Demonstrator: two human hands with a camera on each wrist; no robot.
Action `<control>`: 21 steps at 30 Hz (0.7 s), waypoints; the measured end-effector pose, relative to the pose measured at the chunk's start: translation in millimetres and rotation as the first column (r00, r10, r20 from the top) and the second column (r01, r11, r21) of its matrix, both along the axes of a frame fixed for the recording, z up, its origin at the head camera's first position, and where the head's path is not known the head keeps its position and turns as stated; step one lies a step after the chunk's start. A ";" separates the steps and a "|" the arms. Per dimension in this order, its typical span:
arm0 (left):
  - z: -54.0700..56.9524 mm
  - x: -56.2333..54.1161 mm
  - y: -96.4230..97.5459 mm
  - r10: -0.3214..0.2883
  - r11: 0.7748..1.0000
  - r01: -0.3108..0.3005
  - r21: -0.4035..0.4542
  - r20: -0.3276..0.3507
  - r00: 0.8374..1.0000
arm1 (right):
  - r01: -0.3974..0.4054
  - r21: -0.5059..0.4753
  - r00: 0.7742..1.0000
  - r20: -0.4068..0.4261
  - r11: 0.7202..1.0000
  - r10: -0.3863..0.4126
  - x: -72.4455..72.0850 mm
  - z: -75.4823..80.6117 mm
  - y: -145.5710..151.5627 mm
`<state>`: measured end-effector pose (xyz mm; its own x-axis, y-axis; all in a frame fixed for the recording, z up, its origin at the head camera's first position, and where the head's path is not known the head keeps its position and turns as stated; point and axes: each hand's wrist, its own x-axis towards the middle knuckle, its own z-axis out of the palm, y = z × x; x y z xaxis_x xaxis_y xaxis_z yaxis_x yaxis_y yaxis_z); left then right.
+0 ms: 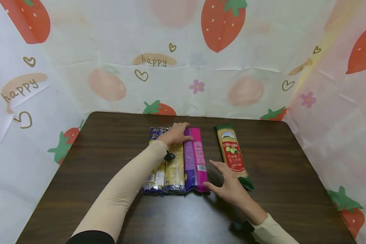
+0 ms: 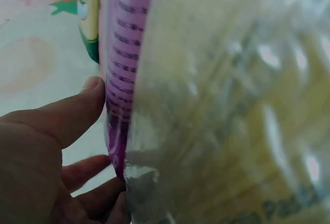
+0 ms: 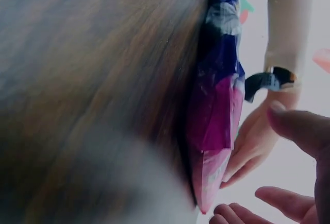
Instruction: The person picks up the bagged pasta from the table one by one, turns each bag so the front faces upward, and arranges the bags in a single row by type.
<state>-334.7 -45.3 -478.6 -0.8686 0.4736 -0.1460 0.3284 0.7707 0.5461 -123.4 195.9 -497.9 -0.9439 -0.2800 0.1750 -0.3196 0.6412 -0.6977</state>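
A strawberry-print cloth (image 1: 125, 27) surrounds the far, left and right edges of a dark wooden table (image 1: 277, 203), where a person in pale sleeves (image 1: 125, 189) reaches over packets of pasta. Three lie side by side left of the middle, ends toward the far edge: a blue-and-clear packet (image 1: 156, 179) on the left, a clear packet (image 1: 175, 169) showing yellow pasta, and a pink-and-purple packet (image 1: 195, 162) closing the row. A green-and-gold packet (image 1: 231, 149) lies apart, nearer the right edge, its near end slanting toward that side.

The right hand (image 1: 230, 188) is unclosed and holds nothing, fingers spread and thumb at the pink packet's near right corner; whether they touch cannot be told. The left hand (image 1: 174, 134) rests thumb and fingers at that packet's far end; whether its grip is firm is unclear. A small black device (image 1: 169, 156) sits at the left wrist.

The step in hand looks like squaring the pink packet against its neighbour; the next move seems to call for light, even pressure from both hands.
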 end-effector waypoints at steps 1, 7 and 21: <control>0.0 0.0 0.2 0.005 1.000 -0.005 -0.014 0.005 1.000 | -0.012 0.005 1.000 0.019 1.000 0.012 -0.3 0.6 -2.6; -0.3 0.4 2.9 -0.005 0.996 0.002 -0.091 -0.036 0.999 | -0.060 0.054 0.992 0.116 0.997 0.053 -2.0 3.4 -15.4; 4.3 -0.4 11.7 0.038 0.979 -0.040 -0.199 -0.014 0.999 | -0.087 0.170 0.980 0.190 0.982 0.054 -10.2 -1.5 -33.1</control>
